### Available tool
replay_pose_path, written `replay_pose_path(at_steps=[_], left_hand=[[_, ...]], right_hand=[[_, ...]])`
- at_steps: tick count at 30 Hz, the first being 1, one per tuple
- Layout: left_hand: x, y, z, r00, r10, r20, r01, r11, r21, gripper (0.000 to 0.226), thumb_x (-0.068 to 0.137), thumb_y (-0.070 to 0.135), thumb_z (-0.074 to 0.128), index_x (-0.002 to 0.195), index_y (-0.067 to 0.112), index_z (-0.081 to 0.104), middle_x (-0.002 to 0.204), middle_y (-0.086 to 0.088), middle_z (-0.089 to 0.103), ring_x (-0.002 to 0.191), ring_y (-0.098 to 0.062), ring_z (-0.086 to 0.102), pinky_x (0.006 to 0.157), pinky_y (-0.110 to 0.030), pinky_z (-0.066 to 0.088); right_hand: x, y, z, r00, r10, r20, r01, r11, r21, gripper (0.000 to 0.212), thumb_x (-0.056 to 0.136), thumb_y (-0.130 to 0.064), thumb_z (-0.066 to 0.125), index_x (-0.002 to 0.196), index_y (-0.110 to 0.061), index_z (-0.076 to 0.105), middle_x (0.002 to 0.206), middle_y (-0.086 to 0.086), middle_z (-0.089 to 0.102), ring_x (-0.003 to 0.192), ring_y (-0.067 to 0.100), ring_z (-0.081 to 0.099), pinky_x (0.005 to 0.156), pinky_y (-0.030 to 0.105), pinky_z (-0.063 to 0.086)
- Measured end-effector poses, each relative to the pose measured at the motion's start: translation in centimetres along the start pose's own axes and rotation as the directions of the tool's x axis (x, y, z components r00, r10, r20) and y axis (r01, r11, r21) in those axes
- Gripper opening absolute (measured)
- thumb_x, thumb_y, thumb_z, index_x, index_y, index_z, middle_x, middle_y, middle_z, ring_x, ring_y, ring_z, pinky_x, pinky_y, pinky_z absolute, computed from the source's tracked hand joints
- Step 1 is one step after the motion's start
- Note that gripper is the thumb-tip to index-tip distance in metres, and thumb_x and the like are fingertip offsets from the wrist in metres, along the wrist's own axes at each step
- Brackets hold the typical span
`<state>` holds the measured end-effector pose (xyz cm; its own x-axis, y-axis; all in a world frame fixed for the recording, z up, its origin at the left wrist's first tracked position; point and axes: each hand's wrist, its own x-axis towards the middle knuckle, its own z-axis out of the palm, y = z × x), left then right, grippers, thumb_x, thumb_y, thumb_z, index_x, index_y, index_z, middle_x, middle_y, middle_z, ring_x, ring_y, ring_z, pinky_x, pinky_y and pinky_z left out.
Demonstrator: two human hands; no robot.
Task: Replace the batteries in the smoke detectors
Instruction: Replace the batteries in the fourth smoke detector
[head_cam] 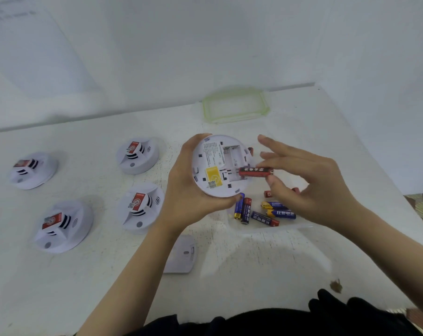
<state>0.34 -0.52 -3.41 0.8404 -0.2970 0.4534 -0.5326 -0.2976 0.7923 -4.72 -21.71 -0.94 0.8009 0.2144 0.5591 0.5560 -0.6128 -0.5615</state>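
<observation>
My left hand (188,180) held a smoke detector (221,166) up off the desk (254,258), back side facing me, the grip wrapped around its left rim with fingers curled under the bottom edge. Its battery bay (232,163) was open and looked empty, though the blur made the contacts hard to read. My right hand (310,187) pinched a red battery (255,171) between thumb and forefinger, the grip closed on its right end, the battery lying level just at the lower right edge of the bay. The other fingers were spread above it.

Below the detector a clear tray (266,229), barely visible against the white desk, held loose batteries (266,213), blue ones and red ones; my right hand hid part of the pile, so I could not count them. A small white cover (181,254) lay on the desk near my left forearm. A clear green-edged lid (236,106) sat at the far side.

Four more smoke detectors (138,155) rested face up to the left, well apart from each other, their red labels too smeared to read. A dark garment (278,321) was cut off at the bottom edge.
</observation>
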Motion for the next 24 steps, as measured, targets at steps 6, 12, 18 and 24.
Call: replay_pose_path(at_steps=[6, 12, 18, 24], left_hand=[[0.6, -1.4, -1.2, 0.996, -0.024, -0.09, 0.028, 0.999, 0.037, 0.094, 0.05, 0.041, 0.083, 0.128, 0.02, 0.037, 0.122, 0.025, 0.045, 0.113, 0.015, 0.046, 0.089, -0.003, 0.039], [1.0, -2.3, -1.7, 0.993, -0.04, -0.108, 0.042, 0.999, 0.018, 0.097, 0.049, 0.043, 0.084, 0.129, 0.02, 0.036, 0.125, 0.02, 0.046, 0.116, 0.009, 0.047, 0.093, -0.007, 0.04], [1.5, -2.2, -1.0, 0.993, -0.082, -0.083, 0.079, 0.996, -0.034, 0.098, 0.046, 0.042, 0.086, 0.129, 0.023, 0.037, 0.123, 0.025, 0.047, 0.115, 0.01, 0.049, 0.09, -0.006, 0.041], [2.0, -2.6, -0.5, 0.992, -0.094, -0.087, 0.092, 0.995, -0.024, 0.098, 0.044, 0.047, 0.087, 0.127, 0.034, 0.036, 0.124, 0.026, 0.048, 0.119, 0.0, 0.051, 0.096, -0.021, 0.047]], right_hand=[[-1.2, 0.7, -0.7, 0.97, 0.08, 0.228, -0.045, 0.987, -0.157, 0.03, 0.074, -0.029, 0.046, 0.08, -0.022, 0.075, 0.142, -0.003, 0.045, 0.134, 0.011, 0.037, 0.109, 0.021, 0.028], [1.1, 1.5, -0.7, 0.952, 0.203, 0.229, -0.192, 0.979, -0.07, 0.026, 0.079, -0.03, 0.047, 0.089, -0.025, 0.07, 0.115, -0.01, 0.063, 0.11, -0.001, 0.051, 0.095, 0.007, 0.031], [7.6, 5.2, 0.7, 0.834, 0.463, 0.3, -0.361, 0.869, -0.338, 0.021, 0.089, -0.017, 0.054, 0.106, -0.018, 0.067, 0.102, -0.003, 0.066, 0.084, 0.01, 0.051, 0.069, 0.011, 0.033], [10.5, 5.9, 2.5, 0.637, 0.638, 0.433, -0.429, 0.759, -0.489, 0.038, 0.081, -0.042, 0.069, 0.1, -0.009, 0.069, 0.095, 0.001, 0.063, 0.091, 0.018, 0.058, 0.079, 0.029, 0.046]])
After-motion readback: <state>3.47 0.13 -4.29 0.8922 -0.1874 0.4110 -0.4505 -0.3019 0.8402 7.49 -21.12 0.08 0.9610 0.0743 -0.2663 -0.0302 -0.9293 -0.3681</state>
